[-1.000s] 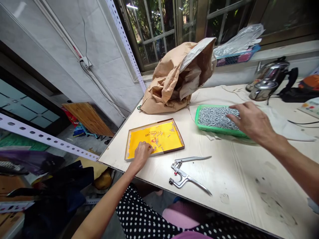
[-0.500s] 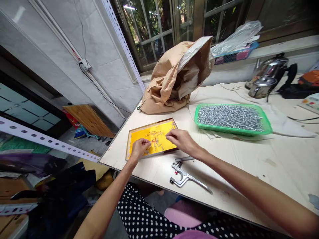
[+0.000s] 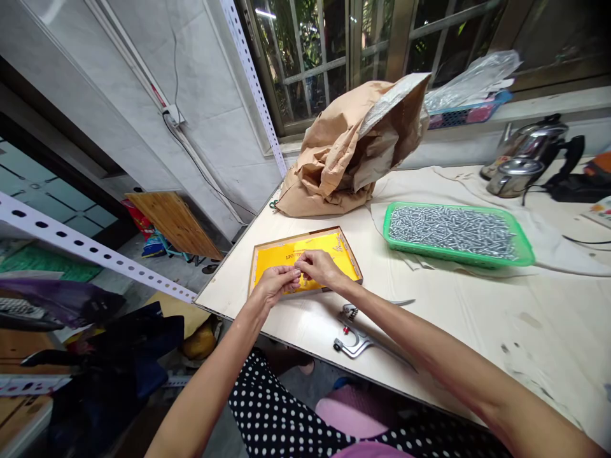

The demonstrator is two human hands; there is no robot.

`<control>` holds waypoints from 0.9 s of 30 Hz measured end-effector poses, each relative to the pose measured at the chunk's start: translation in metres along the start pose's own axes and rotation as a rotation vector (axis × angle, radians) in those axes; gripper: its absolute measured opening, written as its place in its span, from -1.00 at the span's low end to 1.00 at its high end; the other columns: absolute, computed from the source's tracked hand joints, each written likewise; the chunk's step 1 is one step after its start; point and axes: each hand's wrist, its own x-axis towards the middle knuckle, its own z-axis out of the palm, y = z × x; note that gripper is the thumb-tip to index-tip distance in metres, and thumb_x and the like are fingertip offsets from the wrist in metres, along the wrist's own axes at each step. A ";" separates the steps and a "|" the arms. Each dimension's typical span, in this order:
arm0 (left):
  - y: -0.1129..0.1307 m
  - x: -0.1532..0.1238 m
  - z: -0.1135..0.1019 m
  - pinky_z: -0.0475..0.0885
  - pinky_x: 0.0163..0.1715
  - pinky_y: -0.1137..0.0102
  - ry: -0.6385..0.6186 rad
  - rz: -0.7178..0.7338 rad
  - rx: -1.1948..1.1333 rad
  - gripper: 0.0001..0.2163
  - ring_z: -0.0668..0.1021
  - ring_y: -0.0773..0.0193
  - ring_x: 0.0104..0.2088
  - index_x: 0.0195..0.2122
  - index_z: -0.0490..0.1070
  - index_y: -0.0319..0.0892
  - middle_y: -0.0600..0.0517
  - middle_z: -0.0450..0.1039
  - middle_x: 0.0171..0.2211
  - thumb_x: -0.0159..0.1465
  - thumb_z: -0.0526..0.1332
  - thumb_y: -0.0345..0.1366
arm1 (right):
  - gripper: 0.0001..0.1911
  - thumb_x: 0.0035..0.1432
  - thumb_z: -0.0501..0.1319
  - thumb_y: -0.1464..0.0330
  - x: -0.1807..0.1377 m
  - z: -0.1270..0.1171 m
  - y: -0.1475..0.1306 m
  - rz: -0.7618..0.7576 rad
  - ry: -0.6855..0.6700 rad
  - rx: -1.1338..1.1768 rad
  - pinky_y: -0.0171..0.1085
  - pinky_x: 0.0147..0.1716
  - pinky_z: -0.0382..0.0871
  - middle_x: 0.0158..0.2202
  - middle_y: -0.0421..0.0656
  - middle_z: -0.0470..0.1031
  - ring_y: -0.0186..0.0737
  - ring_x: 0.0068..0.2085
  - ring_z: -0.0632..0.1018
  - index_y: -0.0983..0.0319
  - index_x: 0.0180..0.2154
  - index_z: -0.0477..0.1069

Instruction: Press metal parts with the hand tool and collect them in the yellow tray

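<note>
My left hand (image 3: 275,283) and my right hand (image 3: 319,267) meet fingertip to fingertip over the shallow yellow box lid (image 3: 286,254) near the table's left edge. Both pinch closed; what they hold is too small to make out. Small metal pieces lie in the lid, mostly hidden under my hands. A green tray (image 3: 525,254) filled with several small metal parts stands to the right, apart from both hands. Metal hand pliers (image 3: 356,340) lie near the front edge, partly under my right forearm.
A crumpled brown paper sack (image 3: 348,149) stands at the back by the window. Two steel kettles (image 3: 522,159) and a black object sit at the back right. A white cloth (image 3: 548,238) lies under the green tray. A perforated metal rail (image 3: 90,251) crosses at the left.
My right hand left the green tray, crossed to the yellow lid, and now meets my left hand. The left hand lifted slightly and closed into a pinch.
</note>
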 end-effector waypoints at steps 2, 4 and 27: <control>0.000 0.001 -0.001 0.50 -0.49 0.57 -0.012 -0.032 -0.018 -0.80 0.51 0.47 -0.59 -0.43 0.46 -0.35 0.04 0.49 -0.55 0.01 0.48 -0.45 | -0.84 0.10 0.14 0.47 0.001 0.001 0.000 -0.008 0.004 -0.016 -0.38 -0.46 0.25 -0.63 -0.27 0.42 -0.36 -0.54 0.45 0.24 -0.52 0.38; 0.000 0.002 -0.001 0.51 -0.49 0.57 0.006 -0.026 -0.011 -0.82 0.52 0.47 -0.59 -0.43 0.45 -0.35 0.03 0.50 -0.55 0.03 0.46 -0.47 | -0.84 0.10 0.14 0.48 0.002 0.004 0.001 -0.012 0.015 -0.030 -0.38 -0.46 0.24 -0.62 -0.27 0.42 -0.36 -0.53 0.44 0.24 -0.52 0.37; 0.006 0.006 -0.002 0.54 -0.48 0.52 0.133 0.067 0.156 -0.80 0.52 0.43 -0.59 -0.21 0.46 -0.40 0.08 0.47 -0.59 0.12 0.36 -0.53 | -0.82 0.23 0.06 0.47 0.009 0.010 0.018 -0.102 0.122 -0.156 -0.36 -0.38 0.29 -0.47 -0.21 0.50 -0.33 -0.44 0.50 0.24 -0.35 0.41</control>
